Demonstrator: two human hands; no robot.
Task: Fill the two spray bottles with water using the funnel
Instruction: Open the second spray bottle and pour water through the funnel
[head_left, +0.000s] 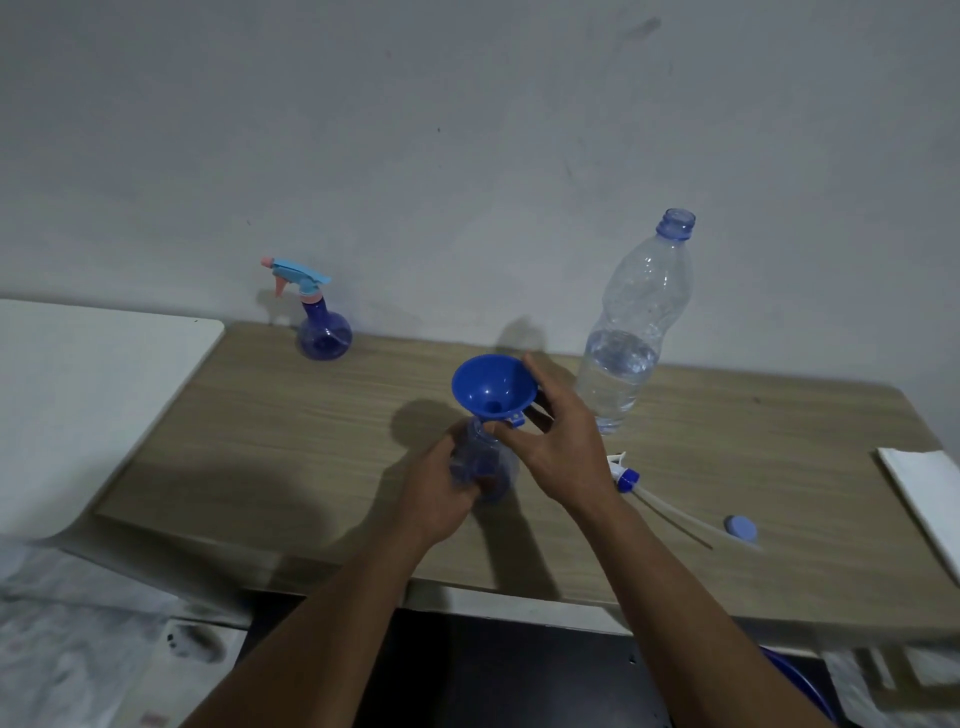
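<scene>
A blue funnel sits in the neck of a clear blue spray bottle standing mid-table. My left hand is wrapped round the bottle's round body. My right hand pinches the funnel's rim and tab from the right. This bottle's spray head with its long tube lies on the table to the right. A second spray bottle, with a light blue and pink trigger head screwed on, stands at the back left by the wall. An uncapped clear water bottle, about half full, stands at the back right.
The wooden table runs along a white wall. A blue bottle cap lies near the tube's end. A folded white cloth lies at the right edge. A white surface adjoins the table on the left.
</scene>
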